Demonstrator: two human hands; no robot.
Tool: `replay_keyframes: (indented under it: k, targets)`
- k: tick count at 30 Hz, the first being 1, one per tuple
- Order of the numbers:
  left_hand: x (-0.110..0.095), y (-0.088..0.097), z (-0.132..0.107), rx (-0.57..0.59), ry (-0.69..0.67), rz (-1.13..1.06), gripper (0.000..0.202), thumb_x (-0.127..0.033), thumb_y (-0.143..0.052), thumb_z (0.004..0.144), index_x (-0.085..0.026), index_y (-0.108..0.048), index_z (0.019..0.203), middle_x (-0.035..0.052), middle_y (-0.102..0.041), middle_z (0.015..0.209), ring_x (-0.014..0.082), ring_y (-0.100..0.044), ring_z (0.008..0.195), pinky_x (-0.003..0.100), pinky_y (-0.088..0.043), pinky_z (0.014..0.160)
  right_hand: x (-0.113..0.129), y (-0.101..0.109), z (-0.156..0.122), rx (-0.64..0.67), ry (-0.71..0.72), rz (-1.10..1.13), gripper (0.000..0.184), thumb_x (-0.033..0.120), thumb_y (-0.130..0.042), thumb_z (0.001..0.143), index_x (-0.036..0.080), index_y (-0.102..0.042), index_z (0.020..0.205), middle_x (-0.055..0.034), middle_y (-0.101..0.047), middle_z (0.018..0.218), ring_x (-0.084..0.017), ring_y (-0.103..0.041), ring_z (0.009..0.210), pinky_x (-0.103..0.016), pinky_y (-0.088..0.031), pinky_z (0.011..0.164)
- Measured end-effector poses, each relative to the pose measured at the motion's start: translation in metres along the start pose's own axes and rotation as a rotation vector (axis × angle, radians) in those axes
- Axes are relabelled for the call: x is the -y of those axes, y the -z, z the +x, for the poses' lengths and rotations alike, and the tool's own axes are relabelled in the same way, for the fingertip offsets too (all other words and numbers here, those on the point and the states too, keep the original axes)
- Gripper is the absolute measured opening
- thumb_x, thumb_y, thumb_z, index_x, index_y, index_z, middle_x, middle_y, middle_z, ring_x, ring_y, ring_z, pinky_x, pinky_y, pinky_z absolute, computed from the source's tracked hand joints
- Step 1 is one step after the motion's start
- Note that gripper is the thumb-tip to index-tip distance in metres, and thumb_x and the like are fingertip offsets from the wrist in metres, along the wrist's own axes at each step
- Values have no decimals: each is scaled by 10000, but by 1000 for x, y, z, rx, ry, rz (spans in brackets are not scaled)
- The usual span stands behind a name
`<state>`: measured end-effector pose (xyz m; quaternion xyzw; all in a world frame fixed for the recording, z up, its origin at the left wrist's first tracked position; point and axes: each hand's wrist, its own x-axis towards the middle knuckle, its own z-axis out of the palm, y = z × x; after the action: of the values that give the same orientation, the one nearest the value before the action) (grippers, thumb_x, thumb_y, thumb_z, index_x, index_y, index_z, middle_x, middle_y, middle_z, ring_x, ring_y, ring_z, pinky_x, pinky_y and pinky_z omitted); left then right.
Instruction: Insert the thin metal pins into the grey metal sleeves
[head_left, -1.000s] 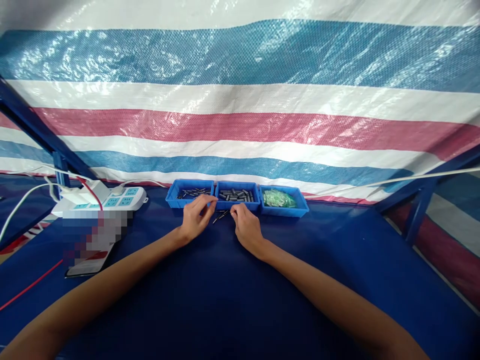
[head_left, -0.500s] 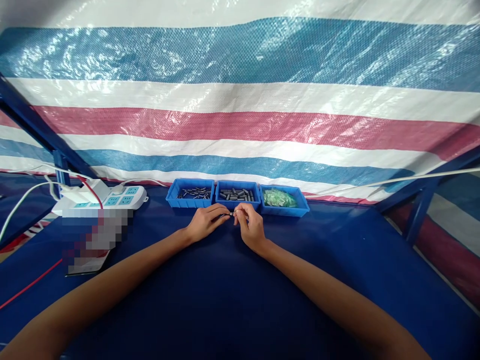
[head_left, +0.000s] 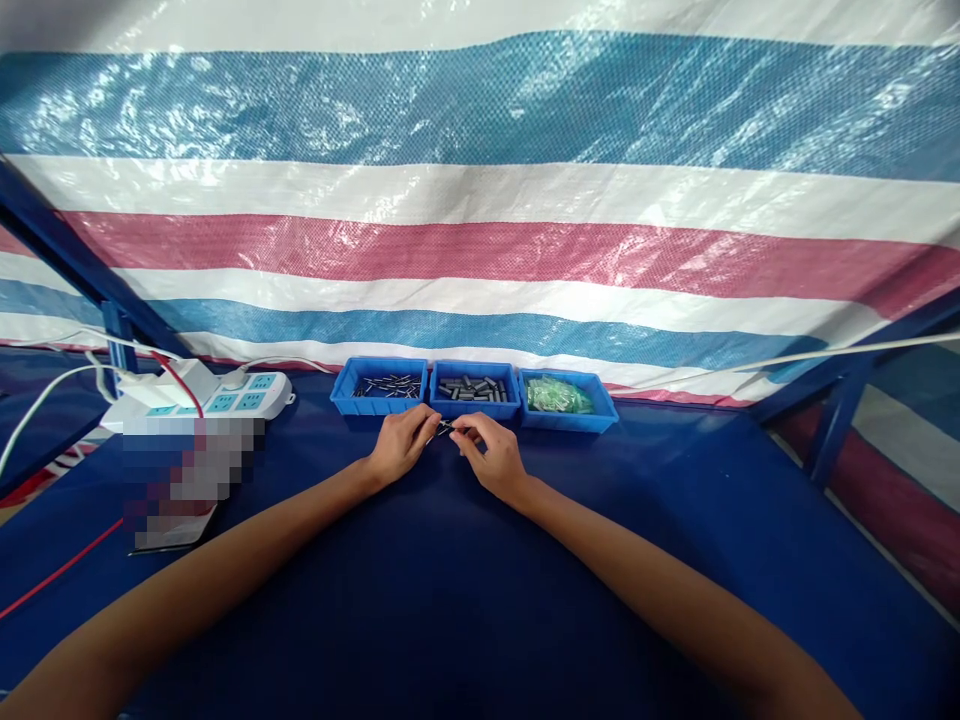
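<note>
My left hand [head_left: 403, 445] and my right hand [head_left: 491, 458] meet on the blue table cover just in front of the trays, fingertips pinched together on small dark metal parts [head_left: 447, 429] held between them. Behind the hands stand three small blue trays in a row: the left tray [head_left: 379, 386] holds thin dark pins, the middle tray [head_left: 475, 389] holds short grey cylinders, the right tray [head_left: 568, 400] holds green pieces. What each hand pinches is too small to tell apart.
A white power strip [head_left: 225, 394] with plugs and white and red cables lies at the left, beside a blurred flat object [head_left: 180, 485]. A striped tarpaulin [head_left: 480, 220] hangs behind the trays. Blue frame bars stand at both sides.
My left hand came back from the left tray and my right hand lifted off the loose pins on the table; both hands have closed together, pinching small parts between them.
</note>
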<state>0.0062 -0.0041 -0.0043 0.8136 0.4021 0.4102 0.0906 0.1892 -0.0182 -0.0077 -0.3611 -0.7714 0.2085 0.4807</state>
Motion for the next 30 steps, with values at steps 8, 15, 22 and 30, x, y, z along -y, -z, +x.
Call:
replay_keyframes:
  k: [8,15,22,30]
  targets:
    - [-1,1,1,154,-72,-13,297,-302,-361,955,-162,-583,817,-1,-605,680,93,-571,603,194,-414,597,3,5,3,-91,-26,-73,253,286,-396,948,189,-560,782,-36,-551,740,-148,-536,676,-270,-439,653]
    - [0,-2,0,99,-160,-5,189,-312,-488,908,-179,-561,1021,44,-658,914,107,-615,707,194,-459,630,4,5,5,-57,-10,-70,353,281,-384,953,190,-504,634,-1,-515,625,-125,-515,602,-253,-407,630]
    - [0,0,2,21,-84,1,326,-281,-413,942,-150,-551,677,-16,-534,584,75,-495,523,190,-373,531,3,3,1,-27,42,-39,181,290,-472,922,171,-600,876,-21,-546,728,-122,-516,614,-243,-413,596]
    - [-3,4,2,-6,-132,-118,144,-241,-515,897,-153,-628,917,45,-683,880,125,-638,789,206,-484,711,-2,0,1,57,42,-84,324,287,-396,955,182,-554,692,-13,-569,657,-130,-548,628,-250,-397,640]
